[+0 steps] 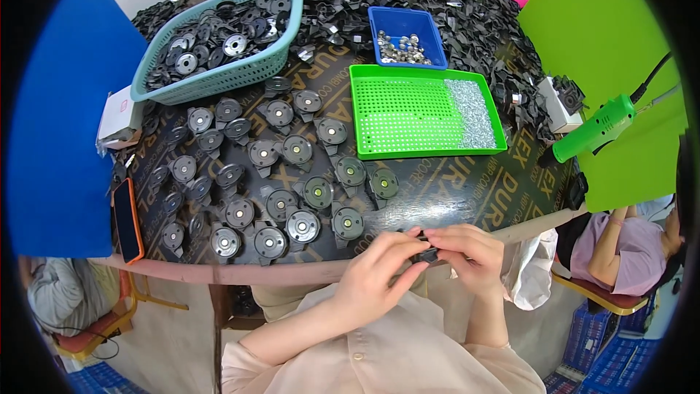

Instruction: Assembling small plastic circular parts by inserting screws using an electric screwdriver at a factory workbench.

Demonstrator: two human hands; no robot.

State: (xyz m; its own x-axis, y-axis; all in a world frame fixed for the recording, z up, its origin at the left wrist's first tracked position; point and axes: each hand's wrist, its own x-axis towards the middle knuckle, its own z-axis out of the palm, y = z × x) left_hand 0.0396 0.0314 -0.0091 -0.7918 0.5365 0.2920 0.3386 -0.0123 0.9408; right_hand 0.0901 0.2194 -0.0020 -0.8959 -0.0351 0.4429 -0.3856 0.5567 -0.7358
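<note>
Both my hands meet at the table's near edge, right of the middle. Between them is a small black part [426,254], mostly covered by fingers, so its exact kind is hidden. My left hand [379,270] grips it from the left with thumb and fingers. From the right, my right hand [472,252] pinches it too. Left of my hands lie several round dark assemblies with metal discs, among them one bright disc assembly [302,226] close to the near edge and another [348,224] nearest my left hand.
A teal basket [211,80] holds black discs. A green tray [423,153] contains small silver pieces; a blue tray [408,18] has metal parts. Black parts [481,22] are heaped behind. A green electric screwdriver [594,128] hangs right. A phone [127,219] lies left. People sit on both sides.
</note>
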